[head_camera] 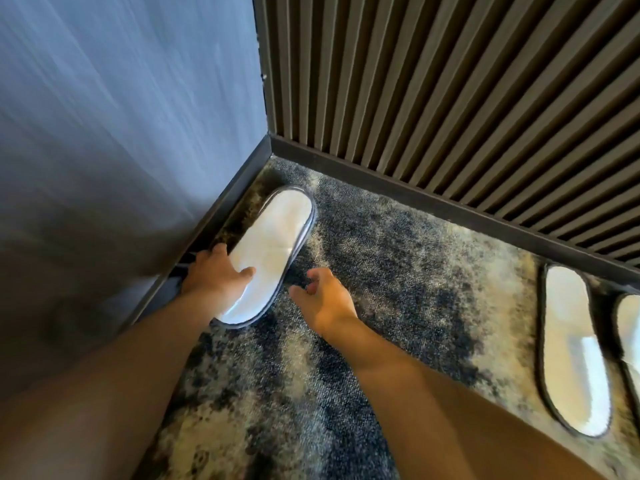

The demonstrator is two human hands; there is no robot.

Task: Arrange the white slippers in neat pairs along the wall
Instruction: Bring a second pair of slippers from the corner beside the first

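- Slippers are the matter here: three white ones with dark edging show on the mottled carpet [398,258], which fills the frame from 4 to 8 o'clock.
- Slatted wall [450,81] runs across 12 to 3 o'clock; a smooth blue-grey wall [104,116] takes 9 to 11 o'clock, and they meet in a corner just above centre.
- Pair at the right [573,348], at about 4 o'clock, lies side by side with toes near the slatted wall's skirting; the outer one is cut by the frame edge.
- Corner slipper [273,244] lies alone near centre, just beside the blue-grey wall's skirting, toe toward the corner.
- Left hand [218,275] rests on that slipper's heel end, fingers spread over it, thumb on its top.
- Right hand [323,299] hovers just beside the slipper at its 4 o'clock, loosely curled, holding nothing.
- Step in hand, as I judge it: squaring the single slipper in the corner.
- Next move likely calls for its mate, which is not in view, laid parallel in the bare carpet to its right.
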